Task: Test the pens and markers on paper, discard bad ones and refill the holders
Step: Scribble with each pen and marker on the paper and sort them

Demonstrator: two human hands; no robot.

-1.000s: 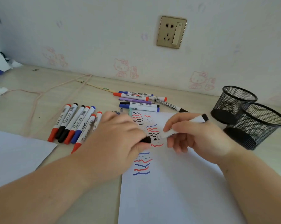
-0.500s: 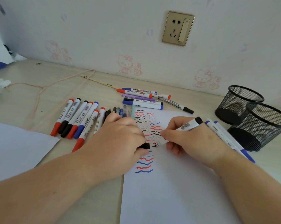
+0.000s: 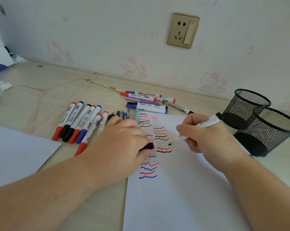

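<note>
Surface (image 3: 40, 100): pale, centre frame. Paper (image 3: 182, 189) lower right, crowded with squiggles. Two mesh holders (image 3: 266, 130) right edge, apparently empty. Right hand (image 3: 207, 135) closed around black marker (image 3: 196, 130), tip just above paper. Left hand (image 3: 122, 142) closed on cap (image 3: 148, 145). Best: draw in bare patch (few left). Marker row (image 3: 80, 124) left, clear.
</note>
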